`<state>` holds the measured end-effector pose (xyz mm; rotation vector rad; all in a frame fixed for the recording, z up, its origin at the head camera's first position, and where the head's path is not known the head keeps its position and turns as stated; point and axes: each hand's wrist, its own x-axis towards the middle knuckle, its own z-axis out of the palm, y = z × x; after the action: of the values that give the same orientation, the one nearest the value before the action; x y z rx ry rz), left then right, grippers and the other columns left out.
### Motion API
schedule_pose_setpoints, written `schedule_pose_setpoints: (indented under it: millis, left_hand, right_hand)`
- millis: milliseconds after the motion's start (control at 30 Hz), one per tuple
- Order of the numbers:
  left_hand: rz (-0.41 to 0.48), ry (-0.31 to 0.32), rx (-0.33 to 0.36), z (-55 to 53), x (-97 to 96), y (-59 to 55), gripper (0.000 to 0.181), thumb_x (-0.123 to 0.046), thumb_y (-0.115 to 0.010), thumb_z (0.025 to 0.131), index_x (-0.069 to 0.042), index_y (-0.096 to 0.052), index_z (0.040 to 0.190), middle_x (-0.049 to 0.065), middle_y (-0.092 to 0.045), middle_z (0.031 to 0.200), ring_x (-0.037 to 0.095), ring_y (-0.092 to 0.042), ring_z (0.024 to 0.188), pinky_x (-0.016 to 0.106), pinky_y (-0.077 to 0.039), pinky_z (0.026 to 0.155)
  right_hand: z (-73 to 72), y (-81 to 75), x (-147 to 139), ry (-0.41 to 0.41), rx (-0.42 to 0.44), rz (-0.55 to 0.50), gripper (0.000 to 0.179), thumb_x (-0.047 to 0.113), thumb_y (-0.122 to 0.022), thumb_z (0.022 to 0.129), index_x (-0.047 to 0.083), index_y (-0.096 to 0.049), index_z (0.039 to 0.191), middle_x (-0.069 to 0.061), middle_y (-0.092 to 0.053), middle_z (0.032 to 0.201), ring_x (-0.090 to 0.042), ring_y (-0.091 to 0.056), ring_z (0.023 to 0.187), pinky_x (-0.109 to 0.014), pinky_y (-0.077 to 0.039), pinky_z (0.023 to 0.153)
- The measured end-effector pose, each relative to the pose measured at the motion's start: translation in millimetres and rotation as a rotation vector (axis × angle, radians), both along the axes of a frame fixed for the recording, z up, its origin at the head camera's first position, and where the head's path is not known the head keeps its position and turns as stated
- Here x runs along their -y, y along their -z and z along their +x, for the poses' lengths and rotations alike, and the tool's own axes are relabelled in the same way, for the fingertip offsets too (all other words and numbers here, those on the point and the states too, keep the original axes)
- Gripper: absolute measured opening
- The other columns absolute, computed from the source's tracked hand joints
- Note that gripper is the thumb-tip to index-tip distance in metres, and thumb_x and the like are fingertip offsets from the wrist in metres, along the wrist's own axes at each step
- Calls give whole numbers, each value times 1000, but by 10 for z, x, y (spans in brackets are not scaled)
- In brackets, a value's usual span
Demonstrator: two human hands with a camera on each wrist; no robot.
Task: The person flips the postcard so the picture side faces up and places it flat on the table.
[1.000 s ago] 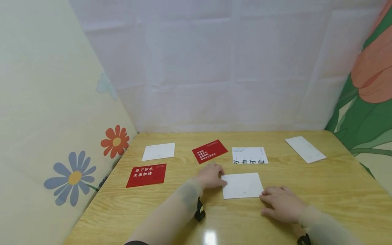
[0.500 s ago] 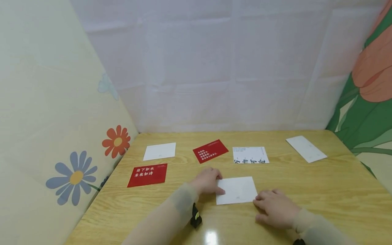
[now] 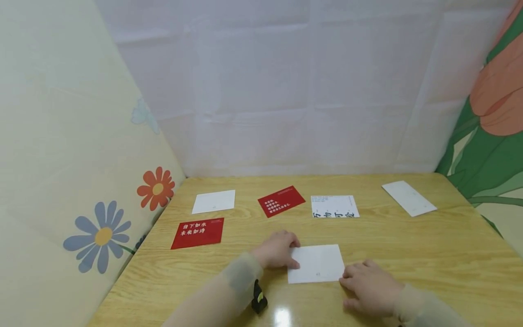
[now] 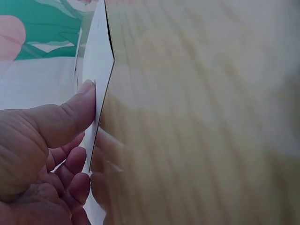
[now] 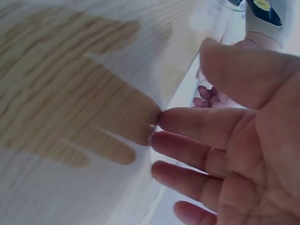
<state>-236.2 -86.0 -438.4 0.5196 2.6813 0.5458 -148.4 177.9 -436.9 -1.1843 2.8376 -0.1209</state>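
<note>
A blank-looking white postcard (image 3: 318,263) with a small faint mark lies flat on the table between the two hands. My left hand (image 3: 278,250) is at its left side; in the left wrist view the thumb (image 4: 77,115) rests on the card's face while the other fingers touch near its far corner. At the lower right corner, the fingertips of my right hand (image 3: 371,287) touch the card's edge. The right wrist view shows those fingers (image 5: 201,124) extended, tips down on the tabletop, thumb apart from them.
Behind the hands lie a white card (image 3: 214,201), a red card (image 3: 281,201), a white card with dark lettering (image 3: 334,206) and a slanted white card (image 3: 409,198). Another red card (image 3: 198,233) lies left on the wooden table (image 3: 408,245). A white cloth (image 3: 261,91) hangs behind.
Between the hands, the white postcard has slid toward the person and slightly left. Both hands have moved with it, keeping contact at its sides. The other cards stay in place.
</note>
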Motion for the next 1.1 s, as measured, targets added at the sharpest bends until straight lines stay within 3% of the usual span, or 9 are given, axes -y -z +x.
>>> schedule_pose_setpoints:
  millis: [200, 300, 400, 633, 867, 1100]
  left_hand:
    - [31, 3, 23, 60, -3, -10, 42, -33, -84, 73, -23, -64, 110, -5, -56, 112, 19, -48, 105, 42, -42, 94]
    - [35, 14, 22, 79, 0, -13, 43, -33, -84, 73, -23, -64, 110, -6, -56, 111, 18, -48, 104, 41, -42, 94]
    - [34, 33, 15, 92, 2, -10, 43, -33, -84, 73, -23, -64, 110, -7, -57, 109, 18, -49, 104, 40, -42, 94]
    - [22, 59, -13, 110, 8, 23, 42, -33, -84, 73, -24, -64, 108, -9, -56, 106, 15, -49, 101, 37, -42, 92]
    - [13, 67, -35, 102, 14, 50, 42, -35, -84, 72, -25, -63, 108, -10, -56, 106, 14, -49, 101, 38, -42, 93]
    - [27, 8, -15, 90, 31, 26, 42, -36, -84, 72, -25, -63, 107, -9, -57, 109, 16, -49, 103, 41, -41, 94]
  right_hand:
    - [-19, -58, -10, -31, 48, -15, 34, 45, -70, 81, 15, -71, 98, 7, -57, 91, -11, -55, 82, -38, -43, 73]
    - [-78, -94, 5, -28, 106, -58, 18, 37, -72, 81, 20, -68, 84, 13, -51, 80, -6, -48, 70, -33, -42, 65]
    - [-169, -114, 23, 12, 195, -100, 14, 30, -73, 82, 22, -63, 78, 15, -46, 75, -4, -43, 66, -30, -40, 62]
    - [-400, -98, 86, 190, 328, -142, 17, 26, -77, 80, 19, -63, 87, 10, -49, 77, -10, -46, 71, -34, -42, 68]
    - [-609, -45, 126, 309, 333, -184, 27, 21, -81, 74, 15, -63, 92, 3, -54, 85, -16, -50, 81, -42, -45, 79]
    - [-706, -6, 153, 384, 358, -214, 35, 22, -85, 70, 17, -63, 97, 2, -55, 93, -16, -52, 88, -42, -45, 86]
